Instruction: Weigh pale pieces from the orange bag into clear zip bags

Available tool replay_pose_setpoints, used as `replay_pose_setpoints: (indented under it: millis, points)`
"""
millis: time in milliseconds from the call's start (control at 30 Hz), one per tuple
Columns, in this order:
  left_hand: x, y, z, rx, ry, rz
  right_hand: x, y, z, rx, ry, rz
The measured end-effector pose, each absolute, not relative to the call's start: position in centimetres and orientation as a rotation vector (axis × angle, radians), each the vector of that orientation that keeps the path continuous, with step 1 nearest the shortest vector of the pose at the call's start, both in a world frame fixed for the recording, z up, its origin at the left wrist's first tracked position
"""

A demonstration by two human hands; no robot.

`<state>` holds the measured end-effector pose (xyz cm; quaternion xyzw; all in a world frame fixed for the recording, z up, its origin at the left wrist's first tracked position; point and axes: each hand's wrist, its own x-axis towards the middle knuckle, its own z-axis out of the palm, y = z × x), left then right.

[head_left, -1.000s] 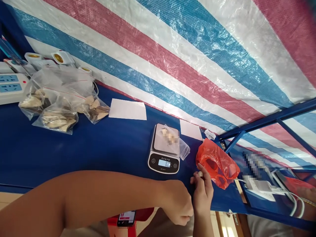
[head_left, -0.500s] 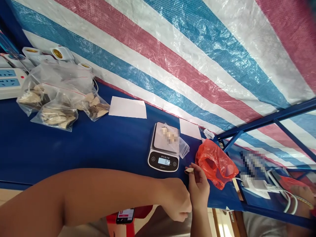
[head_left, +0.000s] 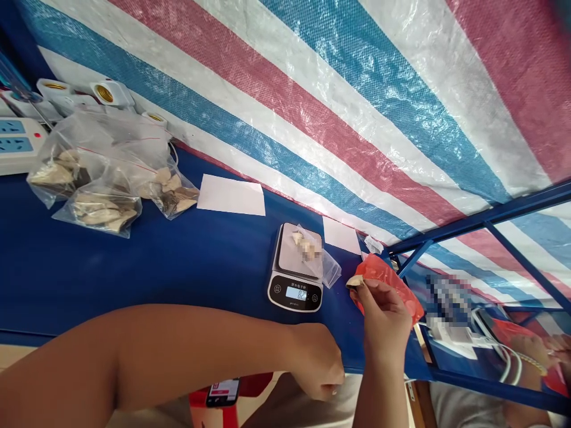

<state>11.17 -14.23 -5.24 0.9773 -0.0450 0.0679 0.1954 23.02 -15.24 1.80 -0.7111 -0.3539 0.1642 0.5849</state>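
My right hand (head_left: 387,306) pinches a pale, dried-looking slice with a dark edge (head_left: 355,282) between thumb and fingers, in front of a red plastic bag (head_left: 404,291). My left hand (head_left: 319,364) is curled into a fist at the table's front edge; the inside of the fist is hidden. Just beyond the hands stands a digital kitchen scale (head_left: 296,291), its display lit and reading about 82, with any decimal point unclear. On its plate lies a small clear bag (head_left: 330,268) with pale pieces (head_left: 307,245), partly blurred, its end hanging over the right side.
Several clear zip bags of similar slices (head_left: 104,208) lie at the left beside a power strip (head_left: 20,145) and lamp sockets (head_left: 111,93). Two white papers (head_left: 231,195) lie toward the back. A blue metal frame (head_left: 464,217) borders the right, where another person's hands (head_left: 533,351) show.
My right hand has moved right and away from me with the slice, from beside my left fist to the red bag. My left hand has barely moved.
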Motion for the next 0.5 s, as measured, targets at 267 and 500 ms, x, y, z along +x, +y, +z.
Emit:
replay_pose_setpoints:
  millis: [267, 500]
  points:
    - [10.6, -14.0, -5.6, 2.648, -0.16, 0.318, 18.5, -9.3, 4.6, -1.837, -1.426, 0.285]
    - [10.8, -14.4, -6.2, 2.617, -0.07, 0.428, 17.9, -10.1, 4.8, -1.975, -1.427, -0.067]
